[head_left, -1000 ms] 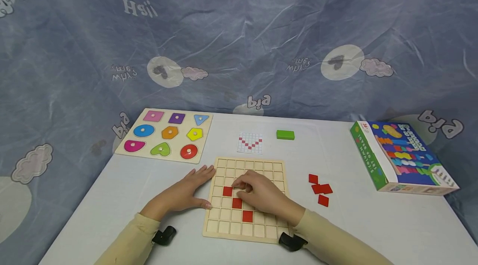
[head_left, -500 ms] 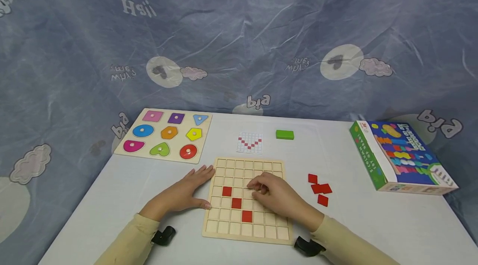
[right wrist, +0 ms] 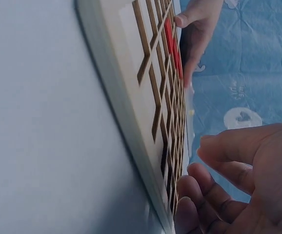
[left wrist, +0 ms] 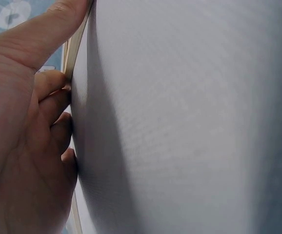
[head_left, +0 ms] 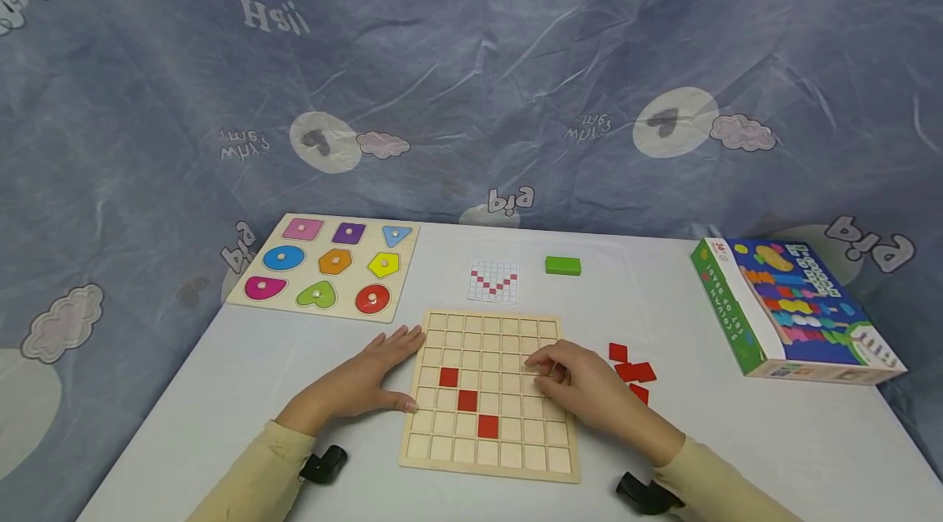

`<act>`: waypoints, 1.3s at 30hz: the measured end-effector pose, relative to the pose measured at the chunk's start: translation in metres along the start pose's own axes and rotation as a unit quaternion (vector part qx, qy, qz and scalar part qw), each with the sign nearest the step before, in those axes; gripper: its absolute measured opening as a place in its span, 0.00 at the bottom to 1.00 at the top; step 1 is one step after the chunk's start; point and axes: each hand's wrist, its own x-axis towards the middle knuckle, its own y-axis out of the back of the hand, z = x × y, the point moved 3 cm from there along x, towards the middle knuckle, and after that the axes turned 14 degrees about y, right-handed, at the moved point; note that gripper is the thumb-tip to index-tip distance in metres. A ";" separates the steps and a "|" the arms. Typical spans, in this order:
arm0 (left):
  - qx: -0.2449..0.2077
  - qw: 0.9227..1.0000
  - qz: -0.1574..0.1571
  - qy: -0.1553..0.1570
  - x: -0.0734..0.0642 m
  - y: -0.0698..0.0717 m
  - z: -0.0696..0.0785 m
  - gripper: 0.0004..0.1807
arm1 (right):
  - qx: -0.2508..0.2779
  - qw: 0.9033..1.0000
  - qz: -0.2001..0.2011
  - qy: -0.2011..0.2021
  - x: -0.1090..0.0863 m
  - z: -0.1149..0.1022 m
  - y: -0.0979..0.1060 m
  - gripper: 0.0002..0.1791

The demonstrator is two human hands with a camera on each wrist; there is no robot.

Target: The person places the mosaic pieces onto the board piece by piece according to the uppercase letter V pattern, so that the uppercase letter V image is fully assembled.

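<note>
A wooden grid board [head_left: 508, 463] lies on the table, with three red square tiles set in a diagonal of its cells; the middle tile [head_left: 467, 401] sits between the others. My left hand [head_left: 368, 379] rests flat at the board's left edge, thumb and fingertips touching it, as the left wrist view shows too. Over the board's right side hovers my right hand [head_left: 589, 387], fingers loosely bent. In the right wrist view a gap shows between thumb [right wrist: 229, 144] and fingers, and nothing is held. Several loose red tiles [head_left: 619, 353] lie right of the board, partly behind this hand.
Behind the board lie a pattern card [head_left: 494, 282] with a red V of squares and a green block [head_left: 563, 266]. A shape puzzle board [head_left: 309, 260] is at the back left, a game box [head_left: 803, 317] at the right. A patterned cloth [head_left: 471, 80] hangs behind.
My right hand has moved right across the board, away from the red tiles in the grid toward the loose ones. My left hand stays put.
</note>
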 end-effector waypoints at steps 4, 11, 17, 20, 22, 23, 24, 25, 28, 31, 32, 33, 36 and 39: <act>0.002 1.000 -0.001 0.000 0.000 0.000 0.000 0.60 | -0.006 1.000 0.006 -0.015 -0.008 0.006 0.011 0.11; 0.002 1.000 -0.004 0.002 0.000 0.000 -0.001 0.60 | -0.034 0.999 0.008 -0.003 -0.023 0.019 0.028 0.12; 0.001 1.000 -0.002 -0.004 -0.001 0.000 0.000 0.60 | -0.054 0.998 0.011 0.008 -0.034 0.032 0.041 0.13; -0.001 1.000 -0.001 -0.008 -0.001 0.001 0.000 0.59 | -0.063 0.998 0.013 0.009 -0.041 0.037 0.049 0.14; -0.003 1.000 -0.001 -0.010 -0.001 0.002 0.001 0.59 | -0.069 0.997 0.012 0.006 -0.045 0.039 0.054 0.14; -0.002 1.000 -0.001 -0.010 -0.001 0.002 0.001 0.59 | -0.070 0.998 0.011 0.003 -0.047 0.040 0.057 0.14; -0.001 1.000 -0.001 -0.009 -0.001 0.001 0.001 0.59 | -0.070 0.997 0.008 -0.002 -0.049 0.041 0.059 0.13; 0.000 1.000 0.000 -0.010 -0.001 0.001 0.001 0.59 | -0.070 0.998 0.007 -0.009 -0.051 0.042 0.061 0.13; -0.003 1.000 0.000 -0.013 -0.001 0.001 0.001 0.59 | -0.066 0.997 -0.002 -0.030 -0.057 0.044 0.066 0.12; -0.008 1.000 0.001 -0.016 -0.001 0.001 0.002 0.59 | -0.065 0.997 -0.004 -0.041 -0.062 0.047 0.069 0.12; -0.007 1.000 0.000 -0.015 -0.001 0.001 0.001 0.59 | -0.066 0.997 -0.004 -0.042 -0.064 0.048 0.070 0.12; -0.004 1.000 0.001 -0.014 -0.001 0.001 0.001 0.59 | -0.067 0.997 -0.004 -0.043 -0.065 0.049 0.071 0.13; 0.001 1.000 0.002 -0.017 -0.001 0.001 0.001 0.59 | -0.074 0.996 -0.005 -0.050 -0.069 0.052 0.073 0.14; 0.000 1.000 0.003 -0.023 -0.001 0.002 0.001 0.59 | -0.080 0.995 -0.010 -0.058 -0.073 0.053 0.074 0.14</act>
